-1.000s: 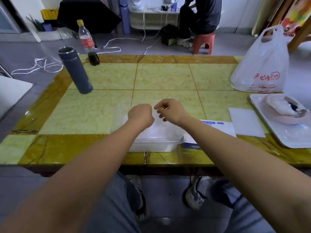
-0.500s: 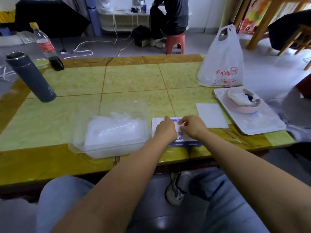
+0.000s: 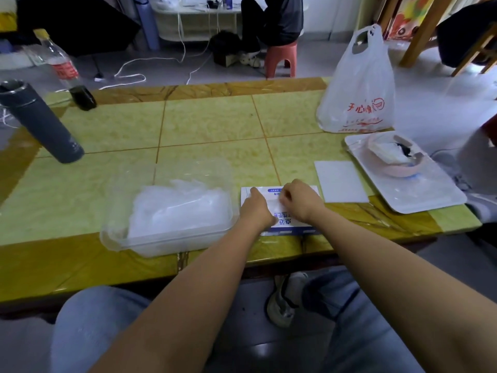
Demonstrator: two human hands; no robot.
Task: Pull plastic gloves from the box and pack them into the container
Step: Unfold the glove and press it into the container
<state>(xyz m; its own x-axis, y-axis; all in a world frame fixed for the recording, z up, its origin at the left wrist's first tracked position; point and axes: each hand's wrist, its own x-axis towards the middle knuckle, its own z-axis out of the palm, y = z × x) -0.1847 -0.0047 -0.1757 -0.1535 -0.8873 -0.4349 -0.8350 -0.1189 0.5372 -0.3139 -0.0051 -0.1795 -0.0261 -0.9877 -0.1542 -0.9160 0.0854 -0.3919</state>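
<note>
Two hands are on the glove box (image 3: pixel 291 224), which lies flat near the front edge of the green tiled table (image 3: pixel 209 122). My left hand (image 3: pixel 256 208) rests on the left part of the box, fingers reaching forward across its lid and pressing down, grasping nothing. My right hand (image 3: pixel 300 201) sits on the middle of the box with its fingers curled in toward the thumb over the top face. Something thin and pale shows just under them, but I cannot tell whether they have actually caught a glove.

Just left of the box, almost touching it, stands the clear plastic container (image 3: pixel 172 244). A loose, crumpled heap of translucent gloves (image 3: pixel 183 205) fills most of it.

Just right of the box lies a plain white card (image 3: pixel 341 181). Farther right of the box, a white tray (image 3: pixel 430 196) sits at the table's corner with a pink bowl (image 3: pixel 395 165) on it. Beyond the box and to its right stands a white plastic bag (image 3: pixel 357 100) with red print.

Far left of the box, past the container, a dark grey flask (image 3: pixel 45 125) stands on the table. Behind it is a clear bottle (image 3: pixel 67 74) with a red label and a little dark liquid at the bottom. Beyond the table, someone in dark clothes sits on a red stool (image 3: pixel 282 56).
</note>
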